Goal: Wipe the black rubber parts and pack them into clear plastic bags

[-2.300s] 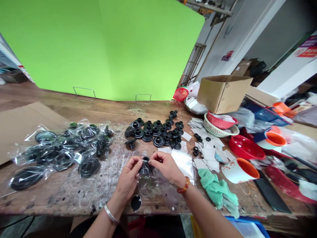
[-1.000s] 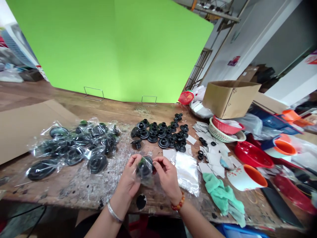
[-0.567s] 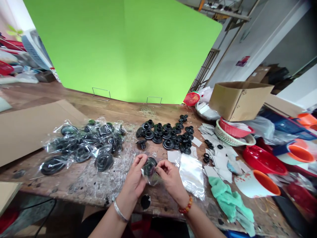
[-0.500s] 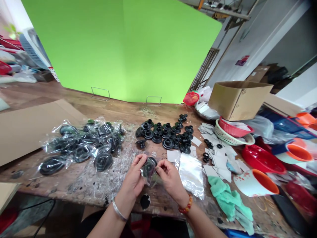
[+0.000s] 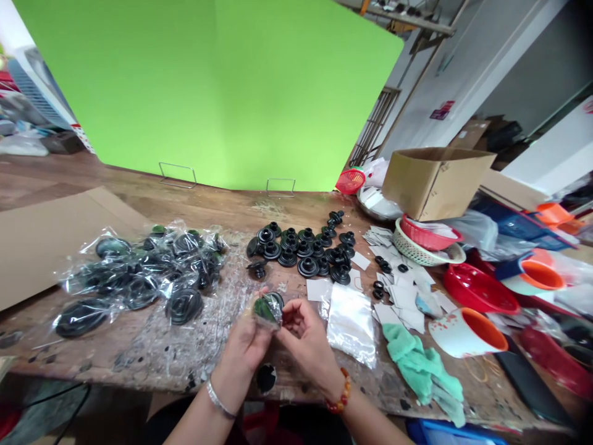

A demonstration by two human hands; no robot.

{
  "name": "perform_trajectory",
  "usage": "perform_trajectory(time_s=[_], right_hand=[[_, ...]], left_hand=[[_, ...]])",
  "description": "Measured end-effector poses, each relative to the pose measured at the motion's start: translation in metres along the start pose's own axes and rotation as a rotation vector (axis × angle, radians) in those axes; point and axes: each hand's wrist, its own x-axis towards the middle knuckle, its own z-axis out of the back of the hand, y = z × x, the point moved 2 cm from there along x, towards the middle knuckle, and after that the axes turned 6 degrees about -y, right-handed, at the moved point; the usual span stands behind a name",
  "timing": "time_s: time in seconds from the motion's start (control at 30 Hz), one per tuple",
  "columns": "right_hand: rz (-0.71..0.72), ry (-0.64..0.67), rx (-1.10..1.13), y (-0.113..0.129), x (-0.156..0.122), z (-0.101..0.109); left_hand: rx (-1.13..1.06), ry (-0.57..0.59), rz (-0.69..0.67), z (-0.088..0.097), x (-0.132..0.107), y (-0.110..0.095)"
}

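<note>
A black disc-shaped part in a clear plastic bag (image 5: 269,308) is in my left hand (image 5: 248,340), whose fingers are closed round its lower left side. My right hand (image 5: 303,330) is at the bag's right edge, thumb and curled fingers pinched against the plastic; the fingertips are partly hidden. Just beyond my hands lies a single black part (image 5: 256,268). Behind it is a cluster of loose black flanged parts (image 5: 308,266). To the left a heap of bagged black parts (image 5: 139,290) covers the table. Flat clear bags (image 5: 351,324) lie right of my right hand.
White cards (image 5: 407,300) and small black rings (image 5: 378,289) are scattered to the right. A green cloth (image 5: 421,364), a white-orange cup (image 5: 467,332), stacked baskets (image 5: 428,247) and a cardboard box (image 5: 435,182) stand on that side. A green panel (image 5: 208,93) rises behind.
The bagged part has turned and tilted in my hands. My right hand has shifted from pinching at its front to its right side. The whole view has swung slightly.
</note>
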Motion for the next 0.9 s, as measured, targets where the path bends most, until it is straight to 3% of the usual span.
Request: perform_trajectory(time_s=[0.1,0.17,0.4,0.6,0.8,0.9], right_hand=[[-0.022,-0.073,0.012,-0.004,0.004,0.004],[-0.045,-0.047,0.018,-0.005,0.008,0.008],[-0.107,0.308,0.207,0.006,0.016,0.023],[-0.223,0.192,0.303,0.007,0.02,0.027],[-0.329,-0.04,0.288,0.0,0.024,0.031],[-0.404,-0.058,0.368,-0.001,0.023,0.033]], left_hand=[[-0.03,-0.002,0.036,-0.002,-0.003,0.003],[-0.023,0.016,0.052,-0.001,-0.004,0.004],[0.088,0.133,0.066,0.005,-0.004,0.004],[0.202,0.271,0.069,-0.003,-0.018,0.006],[0.156,0.227,0.258,-0.004,-0.019,0.007],[0.135,0.26,0.271,-0.004,-0.019,0.008]])
